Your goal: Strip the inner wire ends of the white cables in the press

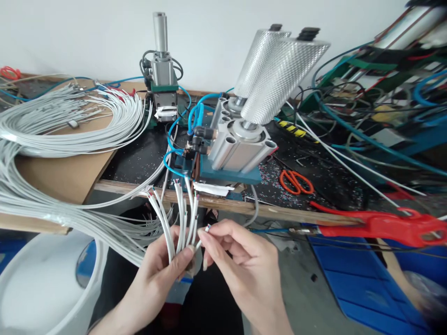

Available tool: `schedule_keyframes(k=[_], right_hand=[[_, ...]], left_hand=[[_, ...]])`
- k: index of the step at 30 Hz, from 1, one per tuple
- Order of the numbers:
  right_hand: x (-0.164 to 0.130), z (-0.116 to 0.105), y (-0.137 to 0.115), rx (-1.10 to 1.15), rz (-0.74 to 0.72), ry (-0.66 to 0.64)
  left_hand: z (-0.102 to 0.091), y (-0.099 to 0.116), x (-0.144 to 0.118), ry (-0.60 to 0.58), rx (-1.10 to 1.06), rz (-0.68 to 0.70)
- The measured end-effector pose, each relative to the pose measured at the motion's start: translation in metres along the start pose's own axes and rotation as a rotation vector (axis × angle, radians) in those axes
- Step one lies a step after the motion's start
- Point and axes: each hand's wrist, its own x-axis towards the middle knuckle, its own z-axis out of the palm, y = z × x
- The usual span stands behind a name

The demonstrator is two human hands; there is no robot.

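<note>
My left hand (pixel 164 267) is closed around a bunch of white cables (pixel 182 218), gripping them below their ends. The cable ends fan upward, and small coloured wire tips show at several of them. Between the thumb and fingers of my right hand (pixel 240 260) is the end of one cable (pixel 207 229), pinched just right of the bunch. Both hands are in front of the bench edge, above my lap. Behind them stands a pneumatic press (pixel 240 149) with two knurled metal cylinders, and a white strip lies at its base.
Coiled white cables (pixel 70 144) cover cardboard at the left, above a white bucket (pixel 52 288). A smaller press (pixel 162 79) stands at the back. Orange-handled scissors (pixel 296 182) lie on the bench. A red air gun (pixel 380 226) juts out at the right, over blue bins (pixel 370 284).
</note>
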Motion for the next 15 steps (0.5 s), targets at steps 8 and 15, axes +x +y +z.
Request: schedule_keyframes(k=[8,15], right_hand=[[-0.0037,-0.0022,0.0064,0.064,0.004,0.016],[-0.0060,0.0013,0.0036,0.056,0.052,0.049]], left_hand=[[-0.0012,-0.0031,-0.0002,0.001,0.038,-0.009],[-0.0029,-0.0044,0.0006,0.002,0.020,0.002]])
